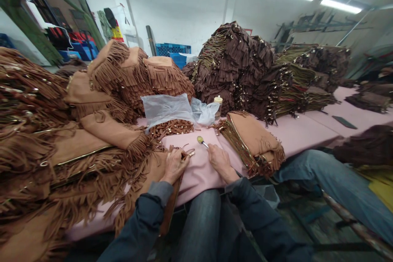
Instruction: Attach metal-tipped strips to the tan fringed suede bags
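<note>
My left hand (176, 165) is closed on the edge of a tan fringed leather piece (153, 176), and a small metal fitting (191, 153) pokes out beyond the fingertips. My right hand (220, 162) grips a small tool (201, 141) with a metal shaft and a rounded yellow-green end pointing away from me. Tool and leather are apart, over the pink cloth (199, 176). Just beyond lies a heap of short brown straps with metal fittings (172, 127), partly under a clear plastic bag (167, 108). My fingers hide how the leather's edge is held.
Tan fringed pieces (95, 147) pile up on the left. Dark brown fringed stacks (227, 61) stand at the back. A folded tan stack with zips (254, 139) lies right of my hand. A bottle with a pale cap (218, 104) stands behind. Another person's leg (331, 180) is at right.
</note>
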`<state>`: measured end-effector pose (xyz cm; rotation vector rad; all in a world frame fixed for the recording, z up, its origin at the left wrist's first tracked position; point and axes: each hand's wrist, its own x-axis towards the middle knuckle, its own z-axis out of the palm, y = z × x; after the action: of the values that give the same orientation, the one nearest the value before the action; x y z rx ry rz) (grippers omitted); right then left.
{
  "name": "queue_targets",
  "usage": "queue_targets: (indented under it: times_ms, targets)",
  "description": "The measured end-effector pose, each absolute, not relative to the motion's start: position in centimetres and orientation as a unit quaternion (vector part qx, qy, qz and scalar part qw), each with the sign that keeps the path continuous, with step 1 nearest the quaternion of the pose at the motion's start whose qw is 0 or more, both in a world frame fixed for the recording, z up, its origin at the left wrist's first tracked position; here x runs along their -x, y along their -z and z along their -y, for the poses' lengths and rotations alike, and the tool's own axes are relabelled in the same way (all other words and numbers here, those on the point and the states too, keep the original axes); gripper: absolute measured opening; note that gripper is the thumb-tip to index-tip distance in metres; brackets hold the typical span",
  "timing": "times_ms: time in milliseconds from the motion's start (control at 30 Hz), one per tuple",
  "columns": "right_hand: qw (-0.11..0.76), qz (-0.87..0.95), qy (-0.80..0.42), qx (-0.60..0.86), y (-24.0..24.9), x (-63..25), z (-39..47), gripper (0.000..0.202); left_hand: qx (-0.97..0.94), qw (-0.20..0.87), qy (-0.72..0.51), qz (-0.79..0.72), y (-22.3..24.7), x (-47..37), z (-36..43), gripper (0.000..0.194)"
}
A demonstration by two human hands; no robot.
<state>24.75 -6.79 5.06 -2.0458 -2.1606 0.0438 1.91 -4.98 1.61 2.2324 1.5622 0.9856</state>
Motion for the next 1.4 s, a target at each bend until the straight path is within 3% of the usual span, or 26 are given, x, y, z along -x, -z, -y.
queue_targets:
  times_ms: [67, 167, 333, 533, 867, 1033, 1100, 1233, 1333, 1400]
  targets:
    - [0.092, 0.717, -0.008, 0.691, -4.5, -24.9, 6.4, 0.03, -0.74, 0.176, -0.369, -0.534, -1.4, -1.6, 4.9, 0.015]
    - [0.186, 0.732, -0.002, 0.656, -3.1, -24.0, 7.1, 0.031, -0.695, 0.284, -0.428, -0.504, -1.3, -1.1, 4.8, 0.019]
    - [0.336, 0.734, -0.163, 0.568, -0.7, -19.3, 11.5, 0.032, -0.629, 0.4, -0.469, -0.473, -1.9, -0.5, 5.0, 0.021]
    - [0.382, 0.645, -0.347, 0.564, -0.9, -13.8, 15.8, 0.031, -0.606, 0.409, -0.494, -0.47, -2.1, -0.2, 5.2, 0.021]
    - [0.351, 0.609, -0.429, 0.568, -2.3, -12.2, 15.7, 0.033, -0.55, 0.407, -0.53, -0.501, -2.8, -1.4, 6.3, 0.034]
    - [0.425, 0.583, -0.396, 0.568, -3.4, -15.1, 14.5, 0.024, -0.515, 0.416, -0.56, -0.497, -3.5, -0.7, 6.3, 0.045]
    - [0.47, 0.586, -0.361, 0.553, -6.6, -18.3, 13.8, 0.02, -0.52, 0.397, -0.56, -0.508, -3.9, 0.3, 6.0, 0.046]
    - [0.526, 0.618, -0.215, 0.543, -17.0, -27.0, 12.3, 0.033, -0.554, 0.324, -0.528, -0.555, -2.7, 2.3, 5.2, 0.045]
    - [0.488, 0.634, -0.015, 0.599, -24.6, -33.2, 10.9, 0.042, -0.61, 0.268, -0.483, -0.568, -0.5, 2.7, 5.2, 0.041]
    - [0.419, 0.612, 0.104, 0.662, -27.5, -36.1, 9.4, 0.045, -0.664, 0.2, -0.454, -0.56, 0.8, 2.4, 5.5, 0.036]
